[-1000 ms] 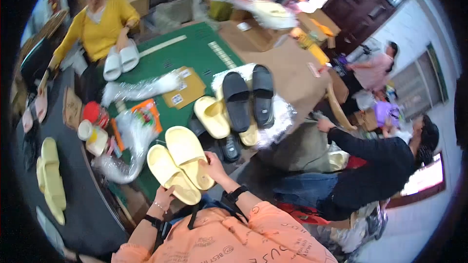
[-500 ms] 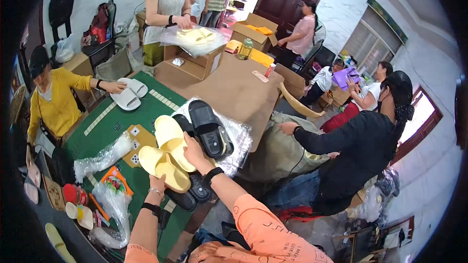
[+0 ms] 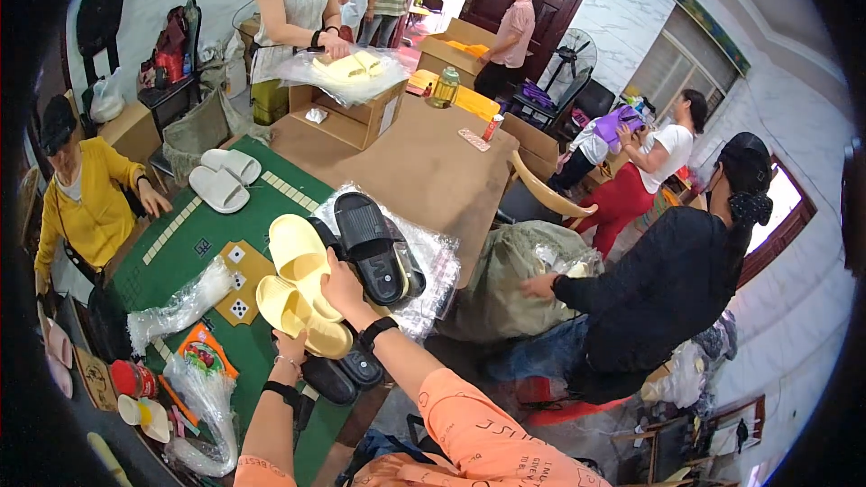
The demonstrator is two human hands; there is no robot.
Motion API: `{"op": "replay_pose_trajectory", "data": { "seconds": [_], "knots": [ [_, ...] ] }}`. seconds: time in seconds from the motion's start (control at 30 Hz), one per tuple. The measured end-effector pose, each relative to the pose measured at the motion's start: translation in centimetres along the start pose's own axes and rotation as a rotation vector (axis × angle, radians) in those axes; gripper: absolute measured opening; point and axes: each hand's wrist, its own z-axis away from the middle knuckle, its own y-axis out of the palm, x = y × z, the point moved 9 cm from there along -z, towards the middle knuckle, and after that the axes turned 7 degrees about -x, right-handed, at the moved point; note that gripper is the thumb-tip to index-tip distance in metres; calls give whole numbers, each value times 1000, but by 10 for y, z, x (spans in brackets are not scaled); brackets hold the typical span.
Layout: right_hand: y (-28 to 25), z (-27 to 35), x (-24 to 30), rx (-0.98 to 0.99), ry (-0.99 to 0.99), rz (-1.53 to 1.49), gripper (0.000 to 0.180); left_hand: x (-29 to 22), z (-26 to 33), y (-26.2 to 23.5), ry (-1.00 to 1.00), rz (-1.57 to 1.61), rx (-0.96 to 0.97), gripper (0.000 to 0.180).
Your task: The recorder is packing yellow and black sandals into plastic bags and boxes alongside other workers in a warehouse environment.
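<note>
My left hand is closed on the heel end of the lower of two pale yellow slippers. My right hand grips the edge of the upper yellow slipper, which overlaps the other one above the green table mat. Right beside them, black slide slippers lie on clear plastic bags. More black slippers show partly below my hands, covered in part by the yellow ones.
White slippers lie on the green mat near a seated person in yellow. Plastic bags and a red-lidded jar are at left. A cardboard box stands at the back. A person in black handles a large sack at right.
The person in yellow has taken their hand off the white slippers and drawn it back. My hands keep hold of the yellow slippers with little movement. The person at right has lowered their hand over the sack.
</note>
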Motion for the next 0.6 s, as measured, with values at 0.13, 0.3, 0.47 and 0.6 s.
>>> {"op": "replay_pose_trajectory", "data": {
  "seconds": [0.13,0.3,0.47,0.6],
  "knots": [
    [-7,3,0,-94,-23,-45,59,9,-6,4,-47,202,77,93],
    [-24,27,33,-238,-170,40,59,22,10,-22,-28,232,141,87],
    [-41,74,89,-462,-402,-77,43,42,74,-85,46,367,139,49],
    [-8,116,125,-257,-416,-208,41,77,90,-146,198,333,-75,22]
  ]
}}
